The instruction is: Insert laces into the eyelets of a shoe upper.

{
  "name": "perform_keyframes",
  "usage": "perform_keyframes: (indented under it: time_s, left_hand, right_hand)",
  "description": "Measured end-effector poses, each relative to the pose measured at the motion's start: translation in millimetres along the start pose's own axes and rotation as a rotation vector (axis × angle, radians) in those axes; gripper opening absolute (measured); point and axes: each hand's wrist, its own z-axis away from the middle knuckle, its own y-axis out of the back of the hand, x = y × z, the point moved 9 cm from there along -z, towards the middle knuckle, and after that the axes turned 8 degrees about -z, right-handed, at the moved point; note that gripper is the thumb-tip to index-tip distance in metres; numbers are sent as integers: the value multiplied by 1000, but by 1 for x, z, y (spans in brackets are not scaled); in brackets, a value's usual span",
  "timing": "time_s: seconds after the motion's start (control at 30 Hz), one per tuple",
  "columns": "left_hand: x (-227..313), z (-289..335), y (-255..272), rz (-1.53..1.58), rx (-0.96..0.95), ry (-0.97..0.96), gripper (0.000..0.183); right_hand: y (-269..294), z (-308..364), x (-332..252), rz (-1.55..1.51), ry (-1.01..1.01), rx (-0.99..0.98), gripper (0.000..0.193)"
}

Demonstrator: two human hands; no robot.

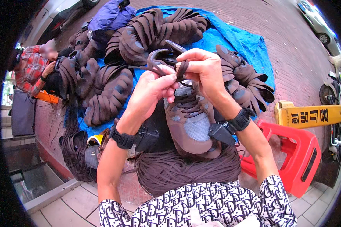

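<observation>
Shoe: grey-brown shoe with pale grey mesh toe (195,128), in my lap, toe toward 6 o'clock; my guess, set that way to keep the lacing side face-up and the ankle end under my fingers.
Lace: flat dark-brown fabric lace (182,72), bent into a small loop above the shoe's ankle end at 12.
Left hand: my left hand (155,85), 8 o'clock of the loop, thumb and finger pinched together at the lace, rest curled.
Right hand: my right hand (202,70), 3 o'clock of the loop, thumb and fingertips nipping the lace, hardly any gap (two-sided hold probably keeps it taut).
Lace stock: loose dark-brown lace bundle (185,172), 6 o'clock, across my lap, presumably for short reach.
Uppers: nested brown shoe-upper stacks (106,90), 10, 11 and 2 o'clock, on blue plastic tarp (250,49), likely against dirt.
</observation>
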Motion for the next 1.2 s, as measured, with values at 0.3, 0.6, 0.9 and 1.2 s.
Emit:
perform_keyframes:
  time_s: [0.3,0.6,0.9,1.2]
  left_hand:
    - [-6,0,7,-99,-57,78,19]
    - [-11,-4,-1,-19,29,-14,21]
    - [-2,-3,-14,-443,-45,-13,29]
    - [17,21,-11,-1046,135,-468,19]
  right_hand:
    - [-32,6,-27,664,380,-242,8]
    - [-54,23,-30,1190,794,-318,22]
    - [-34,17,-56,1105,671,-319,47]
    - [-3,3,-111,588,490,-129,25]
